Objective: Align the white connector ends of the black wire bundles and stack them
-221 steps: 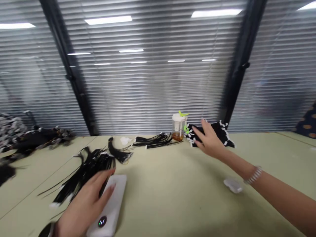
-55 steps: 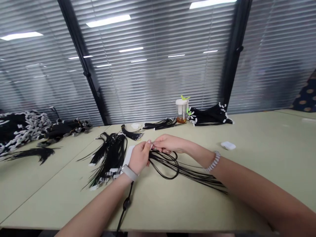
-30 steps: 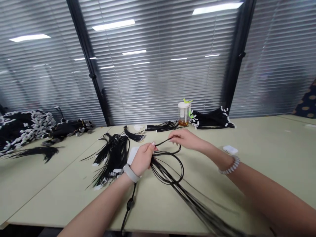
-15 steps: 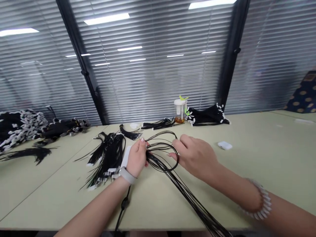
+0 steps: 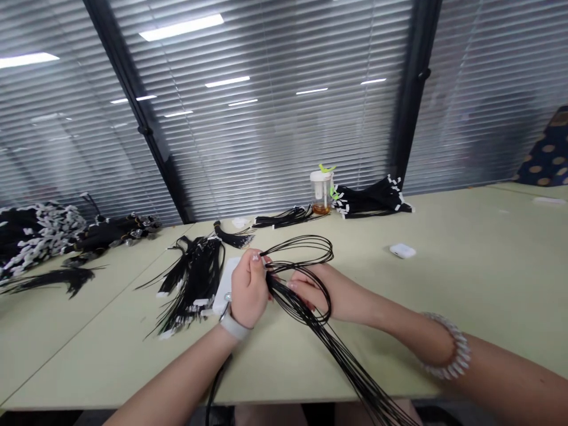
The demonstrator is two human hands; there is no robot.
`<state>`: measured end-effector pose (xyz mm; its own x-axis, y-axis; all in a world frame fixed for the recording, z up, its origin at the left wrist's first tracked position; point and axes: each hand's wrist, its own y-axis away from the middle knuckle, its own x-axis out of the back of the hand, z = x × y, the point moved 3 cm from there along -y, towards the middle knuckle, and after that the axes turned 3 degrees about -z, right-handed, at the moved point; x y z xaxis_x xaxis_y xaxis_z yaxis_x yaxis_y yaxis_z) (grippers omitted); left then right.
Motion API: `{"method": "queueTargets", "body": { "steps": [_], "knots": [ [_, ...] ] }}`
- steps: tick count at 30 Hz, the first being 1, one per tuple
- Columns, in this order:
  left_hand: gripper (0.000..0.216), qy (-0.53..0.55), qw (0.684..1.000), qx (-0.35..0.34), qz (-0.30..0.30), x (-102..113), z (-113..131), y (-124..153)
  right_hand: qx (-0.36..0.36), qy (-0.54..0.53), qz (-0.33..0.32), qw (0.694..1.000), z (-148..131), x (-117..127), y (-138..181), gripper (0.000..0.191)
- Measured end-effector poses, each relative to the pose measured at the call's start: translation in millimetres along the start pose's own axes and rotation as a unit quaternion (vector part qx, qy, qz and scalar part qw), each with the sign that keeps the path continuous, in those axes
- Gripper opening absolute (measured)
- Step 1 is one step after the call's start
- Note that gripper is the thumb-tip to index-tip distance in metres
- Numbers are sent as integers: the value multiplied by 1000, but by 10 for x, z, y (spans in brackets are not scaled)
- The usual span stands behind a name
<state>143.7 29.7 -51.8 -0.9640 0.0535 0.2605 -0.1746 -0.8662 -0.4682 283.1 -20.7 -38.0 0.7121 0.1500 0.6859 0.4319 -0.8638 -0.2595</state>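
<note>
My left hand (image 5: 248, 289) is closed around a bundle of thin black cables (image 5: 355, 370), with the thumb on top. Out of that grip, several strands form two open loops on the right, and the rest hang down over the table's front edge. My right hand (image 5: 348, 299) reaches in at the lower loop, thumb and fingers closed on strands close to the left hand; its fingertips are partly hidden by the cables. A white flat object (image 5: 225, 285) lies partly behind my left hand.
Black cable bundles with white connectors (image 5: 199, 278) lie on the table (image 5: 465, 284) at left. More cables (image 5: 370, 198) lie at the back beside a lidded cup (image 5: 320, 194) of amber liquid. A small white case (image 5: 403, 251) sits at right. Window blinds stand behind.
My right hand has moved left and down, from the loops' right side to inside the lower loop near my left hand. The upper loop now reaches further right. My left hand keeps its grip.
</note>
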Motion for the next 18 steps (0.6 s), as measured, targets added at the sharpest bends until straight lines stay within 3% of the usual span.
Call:
{"method": "queueTargets", "body": {
  "steps": [3,6,10,12,13,15,18],
  "knots": [
    [34,-15,1000,8,3,8,30,-1,19,57,28,998,-70,11,33,23],
    [33,-21,999,29,-9,-5,46,-15,12,186,57,981,-125,90,89,15],
    [34,2,996,90,-13,-34,-29,-67,-80,415,119,899,-39,332,190,17],
    [36,14,993,119,-5,-41,-97,-105,-117,473,181,854,1,491,246,20],
    [37,21,991,131,-1,-45,-134,-124,-103,466,224,850,-11,559,271,21],
    [39,38,988,148,0,-55,-204,-153,-18,375,304,876,-89,639,309,22],
    [43,58,986,155,-16,-78,-280,-164,83,102,348,928,-190,625,315,21]
  ]
}}
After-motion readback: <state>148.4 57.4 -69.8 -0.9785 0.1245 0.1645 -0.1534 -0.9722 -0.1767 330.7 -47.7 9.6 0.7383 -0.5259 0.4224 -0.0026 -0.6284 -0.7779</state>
